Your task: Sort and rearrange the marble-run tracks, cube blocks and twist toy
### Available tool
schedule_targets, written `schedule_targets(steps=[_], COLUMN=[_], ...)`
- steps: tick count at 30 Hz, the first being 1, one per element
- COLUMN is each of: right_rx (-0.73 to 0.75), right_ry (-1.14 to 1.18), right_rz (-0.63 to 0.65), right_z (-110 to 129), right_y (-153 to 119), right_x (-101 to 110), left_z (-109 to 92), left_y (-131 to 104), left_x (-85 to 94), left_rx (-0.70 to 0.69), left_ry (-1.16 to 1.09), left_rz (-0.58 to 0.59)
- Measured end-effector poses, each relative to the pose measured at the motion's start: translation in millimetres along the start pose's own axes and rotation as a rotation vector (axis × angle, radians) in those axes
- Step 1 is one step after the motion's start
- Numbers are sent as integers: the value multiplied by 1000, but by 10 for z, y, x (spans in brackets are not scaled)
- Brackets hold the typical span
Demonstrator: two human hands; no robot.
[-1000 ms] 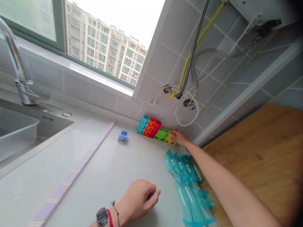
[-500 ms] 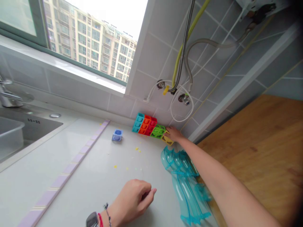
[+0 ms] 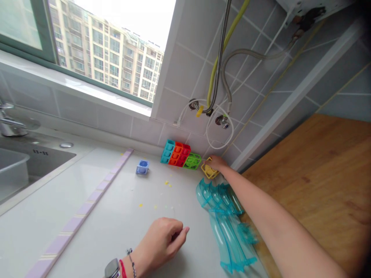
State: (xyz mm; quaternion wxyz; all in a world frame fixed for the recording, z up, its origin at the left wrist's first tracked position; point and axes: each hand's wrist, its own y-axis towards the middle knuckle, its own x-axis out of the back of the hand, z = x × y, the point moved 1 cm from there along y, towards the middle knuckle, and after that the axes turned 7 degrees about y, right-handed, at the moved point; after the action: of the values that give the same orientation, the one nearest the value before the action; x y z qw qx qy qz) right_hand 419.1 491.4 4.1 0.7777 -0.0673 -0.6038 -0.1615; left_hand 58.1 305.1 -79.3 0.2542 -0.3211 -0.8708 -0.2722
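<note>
My right hand [image 3: 218,163] reaches to the wall side of the counter, its fingers closed on a yellow hollow block [image 3: 209,170]. Just left of it, a green block [image 3: 192,160] stands beside taller red blocks [image 3: 185,155], orange blocks [image 3: 175,153] and teal blocks [image 3: 167,151] in a row against the wall. Above the counter's front part, my left hand [image 3: 165,237] is curled into a loose fist; nothing shows in it. A single blue block [image 3: 142,167] lies apart, left of the row. Transparent teal curved track pieces [image 3: 228,227] lie under my right forearm.
A lilac strip [image 3: 84,212] runs along the counter beside the sink [image 3: 58,154], which holds a clear plastic tub [image 3: 14,170]. Small yellow scraps [image 3: 167,183] dot the white counter. Hoses and a looped white cord [image 3: 219,148] hang on the tiled wall. A wooden surface [image 3: 324,181] is at right.
My right hand has pulled the yellow block slightly right, opening a gap between it and the green block. The left hand has hardly moved.
</note>
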Motion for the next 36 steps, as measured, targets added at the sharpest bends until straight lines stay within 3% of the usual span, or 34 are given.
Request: schedule_targets(steps=[4,7,11,14,17,19,23,27,32,36], right_rx=[-47,-13,111,250,267,301,177,81,-6,-184], right_ry=[214,415,665,1035,1059,1011,1188,1372,1576,1828], right_rz=[-180,-256,-258,-140,-112,-208,-274,-210,-82,105], right_z=[44,251,748,1147,1426,1529,1573,1526,1436,1408], right_y=[-143,-426,-1112,-1767,-2319,-2546,-2693,-2719,-2701,-2647], right_x=[214,256,174,61,-110,-268,-663,-947,-1012,-993], left_z=[-2,-1,54,109,105,78,59,120,221,226], left_y=[16,42,106,151,173,169,137,132,135,136], left_x=[43,110,242,346,408,425,405,341,329,395], left_rx=[43,119,234,331,371,386,454,414,359,455], left_ry=[-32,-134,-362,-581,-823,-855,-616,-545,-522,-644], left_rz=[-45,-131,-301,-427,-366,-321,-404,-459,-495,-469])
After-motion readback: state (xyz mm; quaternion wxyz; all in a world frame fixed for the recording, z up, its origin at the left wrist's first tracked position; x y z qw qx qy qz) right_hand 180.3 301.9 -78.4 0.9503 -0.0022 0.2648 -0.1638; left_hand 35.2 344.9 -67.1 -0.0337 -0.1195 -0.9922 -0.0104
